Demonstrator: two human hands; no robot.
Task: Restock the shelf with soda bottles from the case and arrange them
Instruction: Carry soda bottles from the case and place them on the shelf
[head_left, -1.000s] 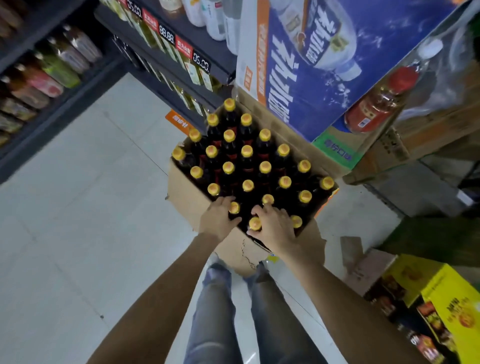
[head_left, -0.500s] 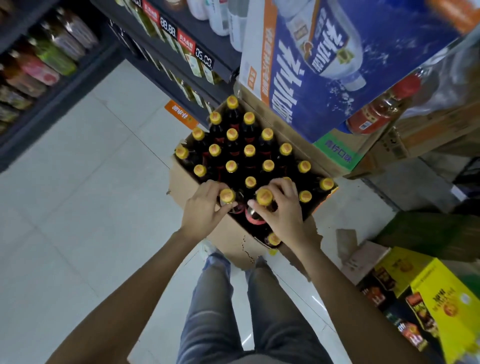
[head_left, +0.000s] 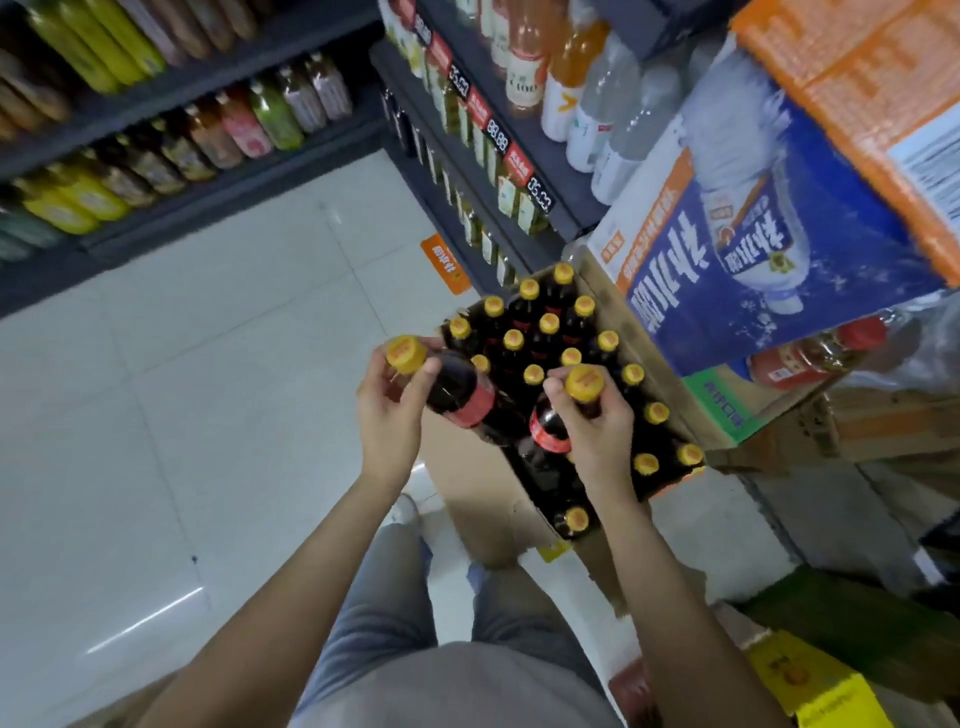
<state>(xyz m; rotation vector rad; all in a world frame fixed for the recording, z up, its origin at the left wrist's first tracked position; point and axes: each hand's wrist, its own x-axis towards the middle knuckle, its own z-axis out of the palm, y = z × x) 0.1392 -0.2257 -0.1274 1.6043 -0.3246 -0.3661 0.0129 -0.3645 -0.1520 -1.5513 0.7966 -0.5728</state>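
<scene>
Far left, stocked shelves (head_left: 171, 130) line the aisle floor. Left hand (head_left: 387, 410) has one soda bottle (head_left: 457, 392) pinched at the neck under its yellow cap, tilted out over the case's near edge, probably so it clears its neighbours. Wrist cocked, fingers wrapped, a firm grip. Right hand (head_left: 597, 434) clamps a second bottle (head_left: 550, 431) by the neck, upright, its base hidden among the rest. The cardboard case (head_left: 467, 467) sits on the floor, mostly full. Shelf with price tags (head_left: 498, 140) waits just beyond.
</scene>
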